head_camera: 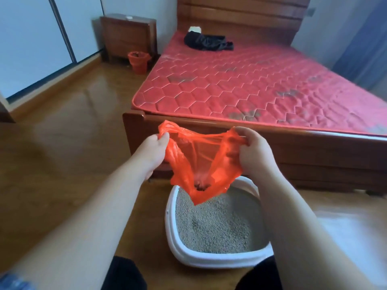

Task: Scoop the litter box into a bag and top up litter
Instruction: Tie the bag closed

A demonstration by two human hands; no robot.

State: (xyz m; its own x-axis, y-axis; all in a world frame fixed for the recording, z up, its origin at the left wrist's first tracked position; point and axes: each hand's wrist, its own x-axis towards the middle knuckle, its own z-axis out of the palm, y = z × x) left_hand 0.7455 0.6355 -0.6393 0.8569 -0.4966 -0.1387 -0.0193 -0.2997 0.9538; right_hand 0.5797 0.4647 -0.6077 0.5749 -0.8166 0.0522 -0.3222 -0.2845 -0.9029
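An orange plastic bag (196, 164) hangs in the air above the far end of a white litter box (170, 229). My left hand (150, 151) pinches the bag's left rim and my right hand (254, 151) pinches the right rim, stretching the mouth wide. A small dark clump lies at the bottom of the bag. The box stands on the wooden floor between my knees and holds grey litter (217, 225). No scoop is in view.
A wooden bed frame (138, 130) with a red mattress (261, 84) stands just behind the box. Black clothing (207, 41) lies on the mattress. An orange-lined waste bin (138, 61) stands by a nightstand (127, 36) at the far left.
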